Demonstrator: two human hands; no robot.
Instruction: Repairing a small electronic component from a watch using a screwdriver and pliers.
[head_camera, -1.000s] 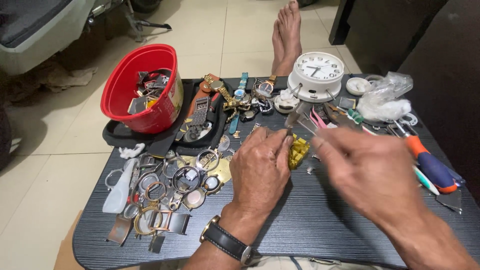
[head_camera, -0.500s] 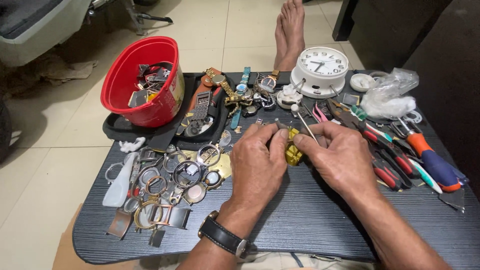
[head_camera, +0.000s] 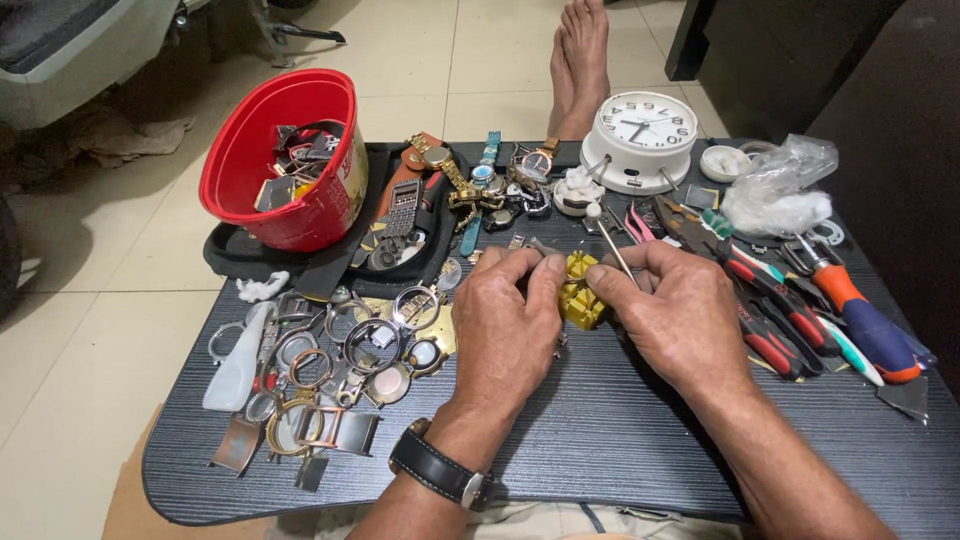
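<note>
Head view of a dark desk (head_camera: 620, 450) seen from above. At centre, the left hand (head_camera: 505, 335) and the right hand (head_camera: 680, 315) meet on a small yellow tool (head_camera: 578, 298) resting on the desk surface. The left grip is closed against the tool's 9 o'clock side, thumb and fingertips touching it; the right grip is closed against its 3 o'clock side and also pinches a thin metal pin (head_camera: 610, 245) that slants up toward 11 o'clock. A black-strapped wristwatch (head_camera: 440, 472) sits on the left wrist.

Toward 9 o'clock of the hands lies a heap of watch cases and metal rings (head_camera: 340, 370). At 10 o'clock stands a red bucket (head_camera: 285, 160) holding parts, on a black tray (head_camera: 240, 265). At 12 o'clock lie assorted wristwatches (head_camera: 470, 185), with a white alarm clock (head_camera: 640, 140) at 1 o'clock. At 3 o'clock lie red-handled pliers (head_camera: 770, 300) and an orange-and-blue screwdriver (head_camera: 860, 315).
</note>
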